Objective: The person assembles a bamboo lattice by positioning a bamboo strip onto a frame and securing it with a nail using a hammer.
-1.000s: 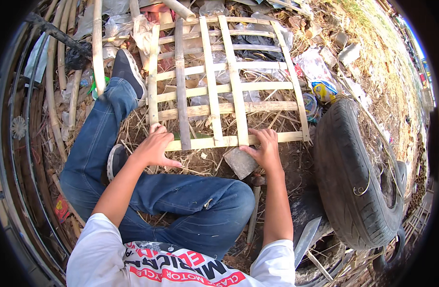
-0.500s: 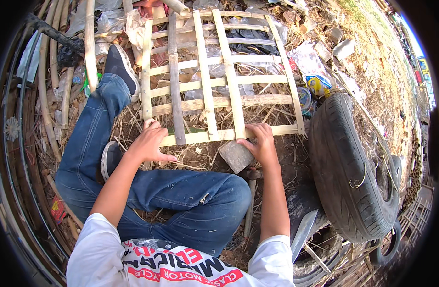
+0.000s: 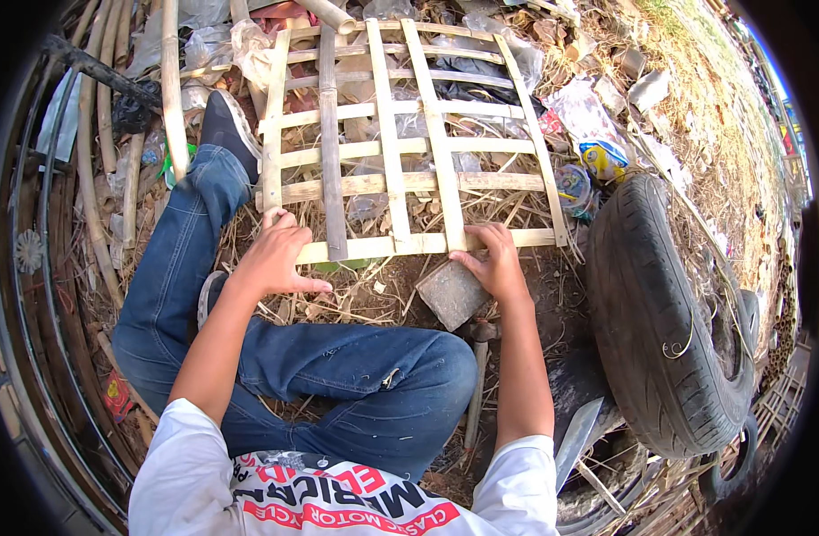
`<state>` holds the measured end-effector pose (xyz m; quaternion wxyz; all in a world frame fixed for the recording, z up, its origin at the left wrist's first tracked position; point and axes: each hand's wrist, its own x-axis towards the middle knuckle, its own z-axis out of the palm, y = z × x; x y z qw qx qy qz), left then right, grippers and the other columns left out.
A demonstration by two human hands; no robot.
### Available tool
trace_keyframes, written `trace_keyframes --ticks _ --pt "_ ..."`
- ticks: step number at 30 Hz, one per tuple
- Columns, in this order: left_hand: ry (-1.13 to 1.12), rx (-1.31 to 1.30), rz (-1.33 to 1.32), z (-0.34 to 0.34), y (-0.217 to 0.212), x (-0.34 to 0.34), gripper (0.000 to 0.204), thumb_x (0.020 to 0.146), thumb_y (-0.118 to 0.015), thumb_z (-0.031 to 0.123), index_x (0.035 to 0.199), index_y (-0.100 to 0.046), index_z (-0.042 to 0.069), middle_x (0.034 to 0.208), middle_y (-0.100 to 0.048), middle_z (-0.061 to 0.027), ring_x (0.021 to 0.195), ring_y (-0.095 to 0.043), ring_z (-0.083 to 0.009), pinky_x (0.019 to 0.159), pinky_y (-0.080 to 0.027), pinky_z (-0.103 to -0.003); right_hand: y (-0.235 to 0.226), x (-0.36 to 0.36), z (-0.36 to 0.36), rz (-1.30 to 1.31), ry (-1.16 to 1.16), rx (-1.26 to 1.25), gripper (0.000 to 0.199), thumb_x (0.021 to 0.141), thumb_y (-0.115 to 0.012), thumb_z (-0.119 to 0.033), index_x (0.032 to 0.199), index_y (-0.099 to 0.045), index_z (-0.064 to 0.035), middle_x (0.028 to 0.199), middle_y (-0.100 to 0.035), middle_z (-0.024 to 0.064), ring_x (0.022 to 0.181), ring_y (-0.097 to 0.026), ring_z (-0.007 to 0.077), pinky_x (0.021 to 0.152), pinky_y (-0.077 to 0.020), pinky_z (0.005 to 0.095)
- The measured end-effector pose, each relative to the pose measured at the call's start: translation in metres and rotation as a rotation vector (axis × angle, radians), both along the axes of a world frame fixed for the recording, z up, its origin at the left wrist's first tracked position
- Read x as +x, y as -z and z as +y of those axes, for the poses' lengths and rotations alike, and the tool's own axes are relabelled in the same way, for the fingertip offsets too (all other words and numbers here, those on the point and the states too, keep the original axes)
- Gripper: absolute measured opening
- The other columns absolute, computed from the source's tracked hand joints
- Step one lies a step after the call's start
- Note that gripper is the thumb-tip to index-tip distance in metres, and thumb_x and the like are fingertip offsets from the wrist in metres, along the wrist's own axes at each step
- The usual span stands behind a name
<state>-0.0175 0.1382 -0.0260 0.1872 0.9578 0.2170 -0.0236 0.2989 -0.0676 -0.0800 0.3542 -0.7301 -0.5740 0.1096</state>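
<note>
A lattice panel of split bamboo strips lies ahead of me, its long strips crossing several crosswise ones. One long strip is greyer than the pale others. At the near left corner, my left hand has its fingers closed over the panel's edge, thumb stretched to the right. Farther right, my right hand pinches the near crosswise strip beside a long strip's end. Below that strip, close to my right thumb, sits a grey block. A hammer lies just nearer, its handle toward me.
To the right an old tyre leans, with a blade beside it. Bamboo poles and a dark metal frame stand at the left. Plastic litter and dry straw cover the ground. My bent leg lies in front.
The panel's near edge has shifted slightly away from me, with both hands still on it. More of the grey block shows. The whole view has drifted a little.
</note>
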Motion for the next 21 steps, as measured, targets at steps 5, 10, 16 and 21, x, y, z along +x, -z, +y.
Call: trace_keyframes --ticks 5,10,16,21 --pt "0.068 0.02 -0.037 -0.003 -0.001 0.0 0.082 0.055 -0.075 0.073 0.085 -0.058 -0.001 0.084 -0.055 -0.0181 0.099 -0.051 -0.0351 0.108 -0.023 -0.051 -0.015 0.01 -0.011 0.114 -0.046 -0.077 0.045 0.066 -0.086 -0.024 0.1 -0.068 -0.0004 0.098 -0.068 0.0146 0.095 -0.06 0.0331 0.087 -0.0481 0.0409" --pt "0.033 -0.021 0.011 -0.012 0.004 0.0 0.084 0.055 -0.074 0.074 0.086 -0.057 -0.001 0.085 -0.056 -0.0188 0.099 -0.05 -0.0357 0.108 -0.023 -0.051 -0.013 0.012 -0.015 0.142 -0.085 -0.104 0.037 0.072 -0.08 -0.013 0.103 -0.067 0.002 0.098 -0.068 0.0145 0.091 -0.062 0.03 0.081 -0.0507 0.0364" --pt "0.019 -0.01 0.0 -0.013 0.025 0.002 0.088 0.057 -0.071 0.077 0.092 -0.059 -0.003 0.092 -0.059 -0.0218 0.105 -0.052 -0.0359 0.112 -0.019 -0.05 -0.015 0.013 -0.015 0.126 -0.051 -0.136 0.034 0.072 -0.079 -0.013 0.101 -0.068 -0.0015 0.097 -0.068 0.0136 0.093 -0.06 0.0312 0.086 -0.0471 0.0396" --pt "-0.014 -0.116 0.109 -0.009 0.037 0.007 0.089 0.056 -0.074 0.073 0.098 -0.06 -0.004 0.095 -0.058 -0.0247 0.11 -0.05 -0.039 0.112 -0.018 -0.051 -0.018 0.01 -0.012 0.068 -0.025 -0.154 0.034 0.073 -0.079 -0.014 0.104 -0.068 -0.004 0.1 -0.067 0.0133 0.099 -0.06 0.0309 0.091 -0.0466 0.0394"
